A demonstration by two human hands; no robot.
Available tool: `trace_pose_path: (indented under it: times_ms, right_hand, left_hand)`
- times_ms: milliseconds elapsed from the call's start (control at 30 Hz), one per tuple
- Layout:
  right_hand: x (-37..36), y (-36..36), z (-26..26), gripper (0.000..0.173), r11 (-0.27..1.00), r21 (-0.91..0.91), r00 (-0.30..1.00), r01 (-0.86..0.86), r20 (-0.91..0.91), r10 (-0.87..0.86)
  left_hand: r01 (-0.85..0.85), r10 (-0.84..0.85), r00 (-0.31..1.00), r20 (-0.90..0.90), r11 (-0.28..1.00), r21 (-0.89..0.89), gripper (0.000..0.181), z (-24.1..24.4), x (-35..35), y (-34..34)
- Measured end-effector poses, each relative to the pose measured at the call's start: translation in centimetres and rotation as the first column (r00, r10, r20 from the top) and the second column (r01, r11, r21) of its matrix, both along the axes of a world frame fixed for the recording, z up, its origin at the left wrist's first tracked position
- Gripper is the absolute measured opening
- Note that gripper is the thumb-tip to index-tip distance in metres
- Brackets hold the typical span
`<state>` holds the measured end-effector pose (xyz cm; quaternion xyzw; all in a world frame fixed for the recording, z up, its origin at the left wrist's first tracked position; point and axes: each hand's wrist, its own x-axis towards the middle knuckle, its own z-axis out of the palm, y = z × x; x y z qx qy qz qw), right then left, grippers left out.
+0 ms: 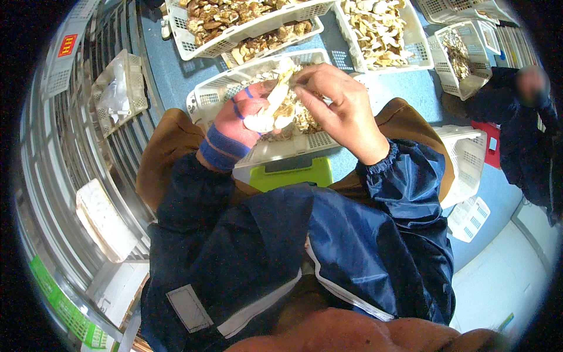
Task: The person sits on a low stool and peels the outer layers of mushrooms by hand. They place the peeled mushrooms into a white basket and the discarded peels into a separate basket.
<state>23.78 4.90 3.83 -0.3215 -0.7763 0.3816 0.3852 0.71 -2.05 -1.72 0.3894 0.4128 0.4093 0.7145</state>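
My left hand (235,119), in a pink glove with blue bands, grips a long pale mushroom (276,99) over a white plastic basket (288,152). From the other side comes my bare right hand (341,99). Its thumb and fingertips pinch at the upper edge of that mushroom; any small thing between them is too small to make out. Below both hands, loose mushroom pieces (303,119) lie in the basket, partly hidden by the hands.
Ahead, a crate of brown mushrooms (259,27) overlaps a lower one, and a crate of pale slices (343,39) stands right of it. A lime-green plastic box (292,174) sits between my knees. Slatted metal racks (125,158) line the left. A person (523,132) is at the right.
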Motion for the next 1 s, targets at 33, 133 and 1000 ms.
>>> trace_pose_path:
  times_ms: [33, 133, 1000]
  right_hand:
    - [0.2, 0.0, -0.1, 0.012, 0.998, -0.037, 0.999, 0.045, 0.014, -0.044]
    - [1.2, 0.7, -0.1, 0.010, 0.978, -0.198, 0.997, 0.069, -0.006, -0.072]
    - [1.6, 0.0, 2.2, 0.010, 0.934, -0.140, 0.944, -0.330, -0.070, 0.323]
  left_hand:
    - [-0.008, 0.016, 0.986, -0.167, 0.999, 0.052, 0.046, -0.3, 0.1, -0.4]
    - [-0.157, 0.161, 0.987, 0.012, 0.978, -0.137, 0.049, -0.9, 0.4, -1.0]
    - [0.145, -0.136, 0.984, -0.113, 0.986, 0.080, 0.036, 1.1, -1.2, 0.7]
